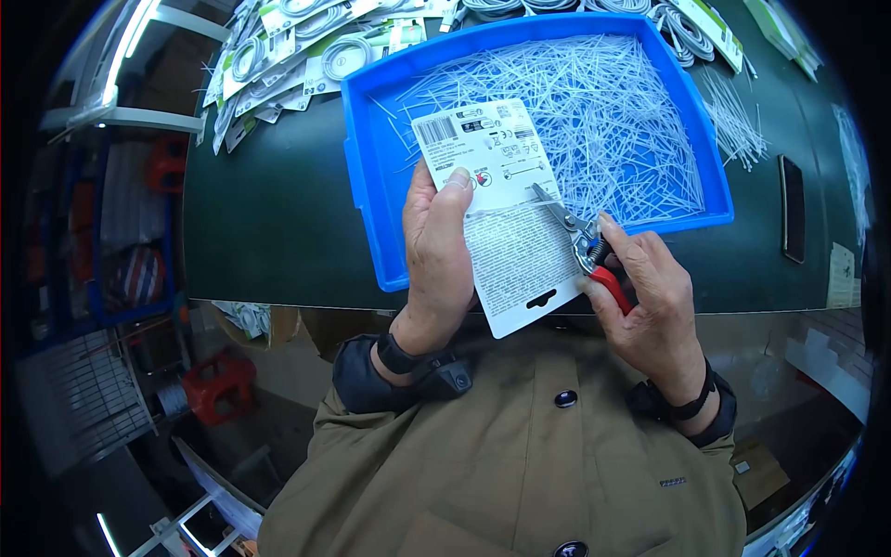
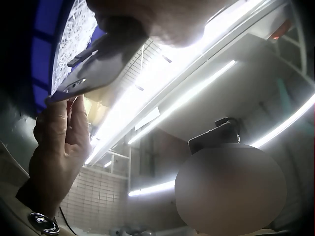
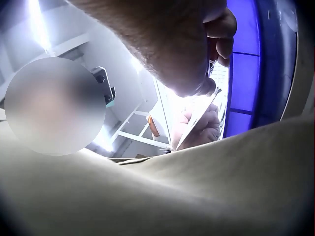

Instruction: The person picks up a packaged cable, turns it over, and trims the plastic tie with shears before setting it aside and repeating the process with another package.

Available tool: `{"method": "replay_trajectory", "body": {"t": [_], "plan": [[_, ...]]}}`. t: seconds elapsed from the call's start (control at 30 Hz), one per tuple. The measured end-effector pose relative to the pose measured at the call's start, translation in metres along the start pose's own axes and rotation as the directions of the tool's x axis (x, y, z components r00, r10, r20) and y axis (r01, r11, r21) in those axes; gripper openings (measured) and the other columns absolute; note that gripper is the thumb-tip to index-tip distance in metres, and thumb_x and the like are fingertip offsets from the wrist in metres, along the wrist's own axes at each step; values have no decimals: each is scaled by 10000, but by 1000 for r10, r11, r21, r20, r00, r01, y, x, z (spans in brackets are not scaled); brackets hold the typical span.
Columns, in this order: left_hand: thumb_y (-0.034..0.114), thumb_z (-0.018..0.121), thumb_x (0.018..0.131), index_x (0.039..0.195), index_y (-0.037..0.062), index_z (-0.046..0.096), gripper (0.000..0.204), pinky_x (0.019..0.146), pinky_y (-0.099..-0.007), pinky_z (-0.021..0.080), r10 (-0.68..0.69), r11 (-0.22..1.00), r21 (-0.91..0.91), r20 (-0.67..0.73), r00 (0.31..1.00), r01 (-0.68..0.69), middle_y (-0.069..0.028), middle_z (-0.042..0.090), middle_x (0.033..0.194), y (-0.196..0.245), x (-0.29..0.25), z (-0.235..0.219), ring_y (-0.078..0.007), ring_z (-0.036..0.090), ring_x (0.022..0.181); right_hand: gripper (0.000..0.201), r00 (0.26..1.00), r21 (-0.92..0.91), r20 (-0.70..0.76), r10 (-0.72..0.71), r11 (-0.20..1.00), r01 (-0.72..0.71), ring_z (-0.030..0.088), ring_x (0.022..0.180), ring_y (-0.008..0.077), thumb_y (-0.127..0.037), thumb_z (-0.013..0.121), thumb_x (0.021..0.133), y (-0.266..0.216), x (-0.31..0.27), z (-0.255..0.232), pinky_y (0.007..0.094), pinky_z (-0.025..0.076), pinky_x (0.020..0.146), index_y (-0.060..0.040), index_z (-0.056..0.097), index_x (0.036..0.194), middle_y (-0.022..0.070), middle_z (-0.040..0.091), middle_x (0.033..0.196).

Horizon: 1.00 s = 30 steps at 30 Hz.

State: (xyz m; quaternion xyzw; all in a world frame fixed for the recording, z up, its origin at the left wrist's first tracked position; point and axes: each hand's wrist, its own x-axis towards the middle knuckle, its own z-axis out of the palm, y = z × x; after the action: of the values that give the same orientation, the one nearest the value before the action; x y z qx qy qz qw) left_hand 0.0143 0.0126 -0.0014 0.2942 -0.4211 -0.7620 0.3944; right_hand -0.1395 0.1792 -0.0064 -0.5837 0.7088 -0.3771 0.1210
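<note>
My left hand holds a white printed packaging card by its left edge, the thumb flat on its printed side. A thin white plastic strip, like a cable tie, crosses the card near its middle. In my right hand is a pair of snips with red handles and a spring. Their metal tips lie over the card beside the strip. In the right wrist view my left fingers show behind the tilted card. The left wrist view shows the card's edge near the right hand.
Beneath the card stands a blue tray with many thin white plastic strips. Packaged grey cables lie behind it on the dark green table. More loose strips and a phone lie to the right.
</note>
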Motion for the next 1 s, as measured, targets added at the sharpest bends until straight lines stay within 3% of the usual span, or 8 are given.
{"method": "replay_trajectory", "body": {"t": [0.03, 0.37, 0.63, 0.73, 1.0], "plan": [[129, 414, 1041, 1430, -44, 474, 431, 963, -428, 603, 4, 1000, 0, -7, 1000, -4, -241, 662, 1286, -1, 1, 2, -320, 720, 1107, 723, 1000, 0, 12, -20, 1000, 20, 629, 805, 270, -80, 867, 773, -3, 0, -1, 387, 529, 675, -26, 593, 1440, 121, 628, 903], [147, 421, 1037, 1424, -39, 469, 431, 957, -417, 601, 88, 993, 77, 11, 996, -88, -228, 663, 1282, -7, 2, 3, -297, 720, 1110, 763, 994, 85, 56, -98, 992, 93, 633, 833, 269, -125, 886, 761, -16, 8, 0, 392, 529, 661, -56, 581, 1458, 104, 636, 954], [139, 412, 1042, 1417, -29, 468, 415, 953, -400, 595, 121, 990, 70, 13, 993, -122, -212, 665, 1272, -11, 3, 7, -275, 718, 1098, 738, 993, 19, 65, -98, 995, 97, 634, 844, 276, -144, 880, 778, -18, 12, 0, 391, 532, 661, -50, 587, 1450, 115, 620, 975], [109, 404, 1064, 1428, -27, 464, 393, 942, -351, 549, 122, 991, 48, 1, 992, -122, -153, 659, 1228, -12, 3, 9, -174, 659, 1059, 732, 992, -17, 74, -103, 994, 104, 633, 850, 280, -148, 880, 782, -20, 14, -2, 394, 533, 657, -39, 587, 1444, 123, 611, 985], [103, 385, 1066, 1443, -29, 431, 402, 954, -343, 526, 170, 980, 111, -20, 985, -166, -156, 647, 1240, -11, 6, 18, -173, 640, 1078, 727, 994, -23, 94, -63, 998, 65, 623, 801, 283, -143, 871, 797, -25, 12, 1, 389, 528, 619, 2, 568, 1442, 132, 581, 953]]}}
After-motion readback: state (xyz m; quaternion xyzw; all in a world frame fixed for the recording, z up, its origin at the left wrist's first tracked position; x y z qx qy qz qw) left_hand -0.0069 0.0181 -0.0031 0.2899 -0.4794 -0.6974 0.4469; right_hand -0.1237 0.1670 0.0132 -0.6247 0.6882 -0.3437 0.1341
